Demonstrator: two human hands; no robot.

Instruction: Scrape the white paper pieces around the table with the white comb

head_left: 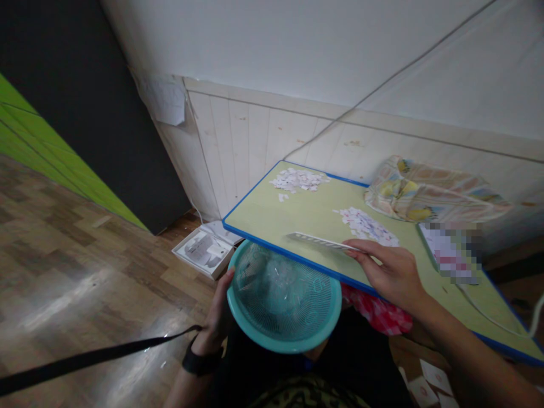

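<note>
At the bottom of the frame the person's lap is dark and mostly cut off; a black strap (85,357) runs from the lower left edge toward the left wrist. The left hand (219,317) holds the near left rim of a teal basket (284,297), fingers curled round the rim; its fingertips are hidden behind the rim. The basket sits low at centre, its mesh inside blurred, and its far part is hidden under the blue front edge of the bench (297,218). What lies in it is hard to make out.

The right hand (393,272) rests on the bench at centre right, fingers closed on the right end of a ruler (321,242). The ruler lies flat, just inside the bench's front edge, its long axis running left to right across the frame and roughly along that edge, its free end pointing left. It is blurred and no markings can be read.

Beyond it, a heap of paper scraps (368,225) lies just behind the hand; a second heap of scraps (297,180) sits near the far left corner, with open bench surface between the two. A pixelated sheet (450,252) lies at right. A patterned cloth (429,192) lies against the wall at upper right. On the floor to the left, an open box (204,249) lies near the bench corner.
</note>
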